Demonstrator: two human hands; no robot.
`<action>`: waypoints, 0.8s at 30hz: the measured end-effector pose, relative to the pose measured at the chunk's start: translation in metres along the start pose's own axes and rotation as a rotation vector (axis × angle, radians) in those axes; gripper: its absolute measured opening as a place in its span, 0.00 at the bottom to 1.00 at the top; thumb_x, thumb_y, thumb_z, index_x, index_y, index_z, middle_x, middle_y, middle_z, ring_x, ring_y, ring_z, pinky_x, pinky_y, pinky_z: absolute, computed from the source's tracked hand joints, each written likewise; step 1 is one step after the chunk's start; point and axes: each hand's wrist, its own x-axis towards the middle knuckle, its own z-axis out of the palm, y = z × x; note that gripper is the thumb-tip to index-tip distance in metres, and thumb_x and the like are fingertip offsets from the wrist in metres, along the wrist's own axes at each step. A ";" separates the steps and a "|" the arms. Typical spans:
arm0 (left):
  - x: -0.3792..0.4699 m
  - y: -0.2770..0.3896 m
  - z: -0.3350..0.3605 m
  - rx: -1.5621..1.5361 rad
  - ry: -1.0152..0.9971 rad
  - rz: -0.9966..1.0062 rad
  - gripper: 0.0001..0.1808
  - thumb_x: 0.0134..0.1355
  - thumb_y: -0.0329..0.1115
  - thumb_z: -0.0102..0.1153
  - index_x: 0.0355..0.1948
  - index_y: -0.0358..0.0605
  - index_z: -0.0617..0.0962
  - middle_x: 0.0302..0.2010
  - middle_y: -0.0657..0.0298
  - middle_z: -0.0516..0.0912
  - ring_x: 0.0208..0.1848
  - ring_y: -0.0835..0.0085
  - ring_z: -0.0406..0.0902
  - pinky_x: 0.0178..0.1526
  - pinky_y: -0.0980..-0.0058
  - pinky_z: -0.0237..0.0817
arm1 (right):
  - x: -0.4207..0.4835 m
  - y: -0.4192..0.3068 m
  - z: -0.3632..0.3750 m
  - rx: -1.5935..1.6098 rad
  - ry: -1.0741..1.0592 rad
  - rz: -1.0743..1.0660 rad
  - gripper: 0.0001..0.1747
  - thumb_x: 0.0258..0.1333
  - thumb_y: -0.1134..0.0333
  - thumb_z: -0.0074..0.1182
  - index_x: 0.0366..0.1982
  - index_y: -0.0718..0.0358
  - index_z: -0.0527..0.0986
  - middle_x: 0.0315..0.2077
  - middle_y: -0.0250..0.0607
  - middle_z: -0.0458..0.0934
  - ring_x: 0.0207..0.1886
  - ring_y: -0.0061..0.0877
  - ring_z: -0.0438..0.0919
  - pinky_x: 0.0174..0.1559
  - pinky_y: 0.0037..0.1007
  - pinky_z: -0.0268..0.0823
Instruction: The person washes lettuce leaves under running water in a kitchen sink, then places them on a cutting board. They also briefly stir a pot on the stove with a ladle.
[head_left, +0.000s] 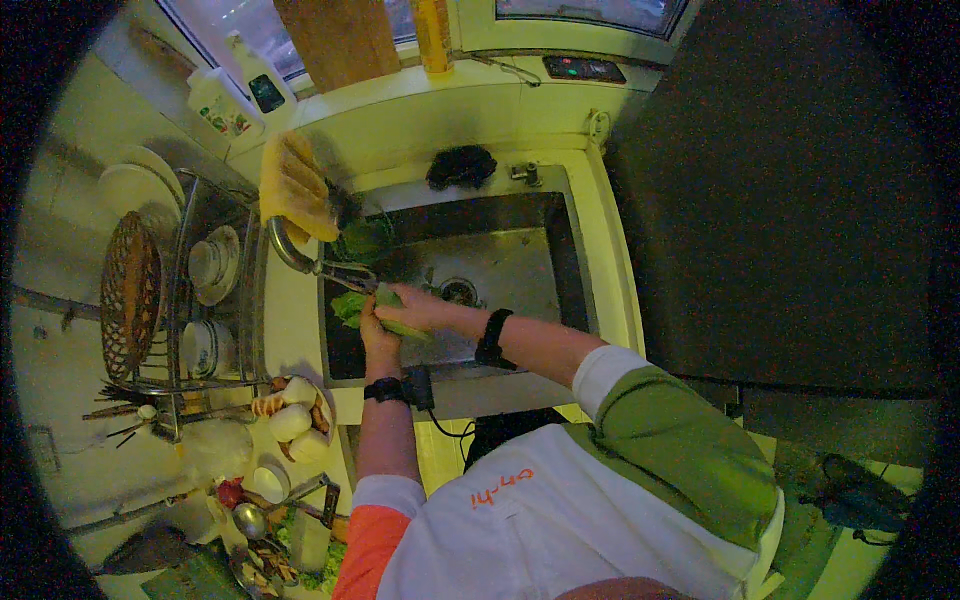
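A leafy green vegetable is held in both my hands over the left side of a steel sink. My left hand grips it from the near side, fingers pointing away from me. My right hand reaches in from the right and closes over its pale stalk. Just beyond my hands is the curved metal faucet, its end pointing toward them. Whether water is running is hard to tell. My fingers partly hide the vegetable. In the sink's far left corner sits something green, too dim to name.
A yellow cloth hangs by the faucet. Left stands a metal dish rack with bowls and a woven basket. A dish of eggs sits near my left forearm. A dark bundle lies on the sink's back ledge.
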 end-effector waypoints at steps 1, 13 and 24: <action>-0.001 0.001 0.004 -0.014 -0.001 -0.015 0.23 0.61 0.53 0.46 0.47 0.46 0.75 0.44 0.59 0.78 0.45 0.61 0.75 0.48 0.60 0.68 | -0.004 -0.005 0.001 -0.049 0.069 -0.152 0.36 0.54 0.44 0.49 0.56 0.62 0.63 0.45 0.45 0.74 0.47 0.40 0.73 0.46 0.39 0.66; -0.025 -0.002 0.039 -0.014 0.039 0.086 0.26 0.64 0.56 0.39 0.54 0.51 0.70 0.53 0.58 0.72 0.56 0.59 0.68 0.56 0.55 0.61 | 0.013 -0.022 -0.017 -0.126 0.027 0.156 0.30 0.59 0.49 0.37 0.55 0.62 0.65 0.46 0.55 0.73 0.48 0.49 0.72 0.51 0.44 0.63; -0.050 -0.002 0.066 0.026 -0.015 -0.013 0.32 0.63 0.60 0.39 0.58 0.48 0.68 0.56 0.59 0.70 0.58 0.60 0.65 0.56 0.53 0.60 | 0.015 -0.011 -0.009 -0.093 0.275 0.000 0.27 0.60 0.52 0.42 0.53 0.63 0.67 0.47 0.53 0.72 0.51 0.46 0.70 0.52 0.44 0.63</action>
